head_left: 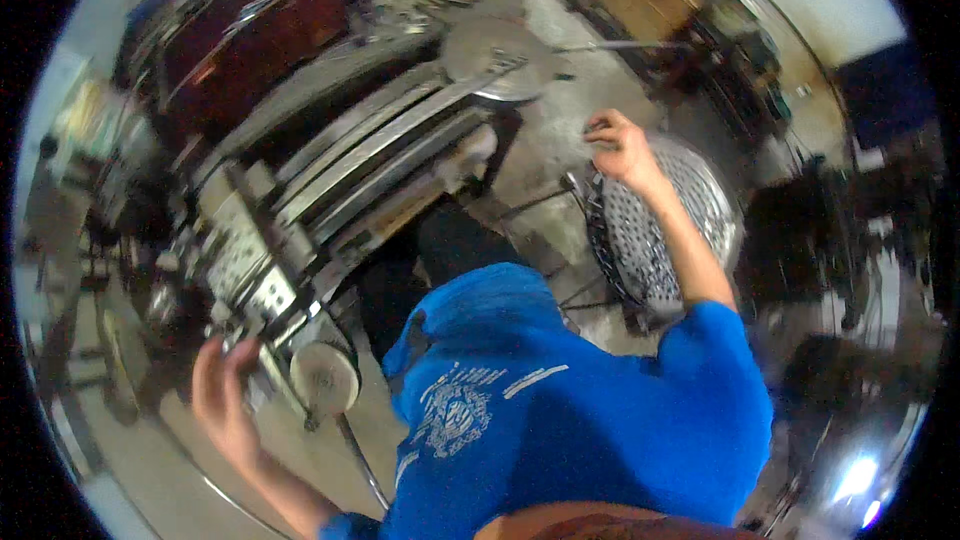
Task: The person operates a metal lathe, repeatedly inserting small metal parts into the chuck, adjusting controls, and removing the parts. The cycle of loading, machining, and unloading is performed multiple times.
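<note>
From the head camera I see my left hand (222, 390) low at the left, fingers spread, reaching toward the near end of the lathe (300, 210), just beside its round handwheel (324, 376); whether it touches the metal I cannot tell through the blur. My right hand (618, 145) is out ahead, loosely curled above the rim of a perforated metal disc (690, 210); its grip is unclear. My blue shirt (570, 410) hides the floor below. The lathe's long bed runs from lower left up toward the upper right.
</note>
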Demonstrator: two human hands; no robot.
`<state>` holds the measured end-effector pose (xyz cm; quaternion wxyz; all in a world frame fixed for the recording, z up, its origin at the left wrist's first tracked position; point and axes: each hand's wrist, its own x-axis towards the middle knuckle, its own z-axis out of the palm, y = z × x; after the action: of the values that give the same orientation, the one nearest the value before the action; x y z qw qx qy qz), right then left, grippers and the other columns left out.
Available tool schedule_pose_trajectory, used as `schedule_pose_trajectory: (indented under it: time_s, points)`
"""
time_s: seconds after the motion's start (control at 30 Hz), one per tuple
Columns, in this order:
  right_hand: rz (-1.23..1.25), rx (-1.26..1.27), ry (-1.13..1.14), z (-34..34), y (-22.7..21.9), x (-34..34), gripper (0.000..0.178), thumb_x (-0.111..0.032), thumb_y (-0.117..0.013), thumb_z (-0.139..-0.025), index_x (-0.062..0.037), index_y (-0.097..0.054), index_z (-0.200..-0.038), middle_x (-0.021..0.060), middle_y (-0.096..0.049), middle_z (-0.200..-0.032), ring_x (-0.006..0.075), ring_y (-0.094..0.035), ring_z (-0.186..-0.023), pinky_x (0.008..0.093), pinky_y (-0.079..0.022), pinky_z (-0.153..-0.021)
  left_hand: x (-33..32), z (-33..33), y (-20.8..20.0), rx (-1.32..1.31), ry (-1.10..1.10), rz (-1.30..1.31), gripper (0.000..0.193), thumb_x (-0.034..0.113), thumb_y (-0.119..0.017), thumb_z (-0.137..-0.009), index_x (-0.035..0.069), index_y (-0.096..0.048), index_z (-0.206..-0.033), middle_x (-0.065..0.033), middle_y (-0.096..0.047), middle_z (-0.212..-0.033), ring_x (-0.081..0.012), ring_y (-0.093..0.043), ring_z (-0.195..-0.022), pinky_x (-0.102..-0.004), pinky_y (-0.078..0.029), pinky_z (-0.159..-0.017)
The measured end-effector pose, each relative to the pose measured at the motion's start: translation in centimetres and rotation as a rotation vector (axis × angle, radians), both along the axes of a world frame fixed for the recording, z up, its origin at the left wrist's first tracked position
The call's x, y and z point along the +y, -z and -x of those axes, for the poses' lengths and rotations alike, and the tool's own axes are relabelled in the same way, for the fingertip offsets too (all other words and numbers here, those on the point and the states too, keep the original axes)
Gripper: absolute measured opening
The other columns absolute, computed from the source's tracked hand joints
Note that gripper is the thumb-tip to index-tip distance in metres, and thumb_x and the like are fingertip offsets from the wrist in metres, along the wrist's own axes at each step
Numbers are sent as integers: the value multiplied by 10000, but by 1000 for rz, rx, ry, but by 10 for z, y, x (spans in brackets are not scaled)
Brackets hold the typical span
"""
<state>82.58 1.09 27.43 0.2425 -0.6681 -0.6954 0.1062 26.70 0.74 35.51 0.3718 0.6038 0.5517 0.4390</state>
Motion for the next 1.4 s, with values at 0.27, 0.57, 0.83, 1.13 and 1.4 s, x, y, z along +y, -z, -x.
schedule_pose_trajectory:
  time_s: [0.27, 0.57, 0.83, 1.13, 1.4]
  points:
    - [-476, 301, -975, 251, -87, 70, 338, -174, -565, -538, 15, -598, -816, 179, -544, -944, 327, -561, -832, 379, -467, -719, 50, -90, 4, -290, 457, 105, 350, 250, -459, -906, -73, -549, -1007, -140, -640, -855, -185, -614, -779, -302, -471, -752]
    - [-525, 304, -1196, 312, -102, 87, 268, -148, -558, -551, -7, -593, -776, 153, -549, -926, 305, -562, -795, 357, -469, -689, 40, -60, 8, -545, 392, 90, 303, 241, -552, -862, -50, -598, -929, -97, -636, -767, -165, -620, -721, -279, -478, -697]
    - [-443, 306, -1158, 327, -106, 95, 319, -176, -577, -544, -20, -599, -821, 168, -544, -972, 334, -551, -810, 369, -468, -713, 46, -52, 13, -652, 295, 40, 302, 245, -582, -831, -53, -627, -854, -102, -638, -749, -163, -618, -700, -282, -482, -666]
    - [-513, 128, -1079, 345, -101, 88, 394, -149, -596, -503, -56, -612, -885, 162, -540, -1006, 335, -518, -871, 402, -442, -756, 41, -50, 15, -652, 111, -7, 292, 221, -595, -828, -62, -630, -887, -110, -645, -758, -153, -611, -642, -261, -464, -654]
    - [-486, 54, -1131, 365, -104, 93, 331, -156, -607, -524, -72, -627, -844, 145, -553, -982, 317, -520, -844, 391, -444, -752, 41, -38, 22, -552, -15, -100, 277, 216, -577, -851, -52, -644, -837, -76, -637, -705, -112, -584, -604, -230, -449, -565]
